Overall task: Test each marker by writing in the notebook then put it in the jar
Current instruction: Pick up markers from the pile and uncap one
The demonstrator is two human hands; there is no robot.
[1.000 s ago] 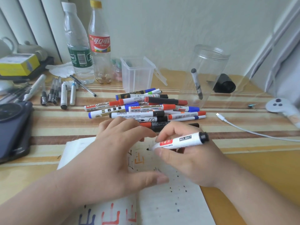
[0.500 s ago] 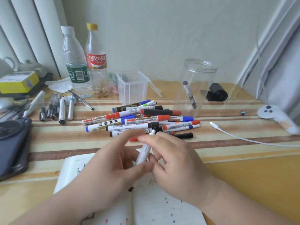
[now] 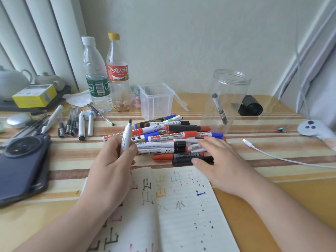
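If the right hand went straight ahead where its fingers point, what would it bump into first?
The pile of markers. The right hand lies open with its fingers aimed at the pile, tips right at its near edge. Depth is unclear, so it may even be touching them now.

The striped tan surface [image 3: 72, 157] carries a pile of capped markers [image 3: 172, 139] beneath the right fingers [image 3: 211, 144], an open lined notebook [image 3: 181, 206] nearer than them, a clear plastic jar [image 3: 236, 91] beyond.

— Where's the marker pile [image 3: 172, 140]?
— Just behind the open notebook [image 3: 181, 206]. The jar [image 3: 231, 99] stands behind the pile to the right, with one marker [image 3: 219, 110] leaning inside.
— And the phone [image 3: 23, 166]?
— Left of the notebook.
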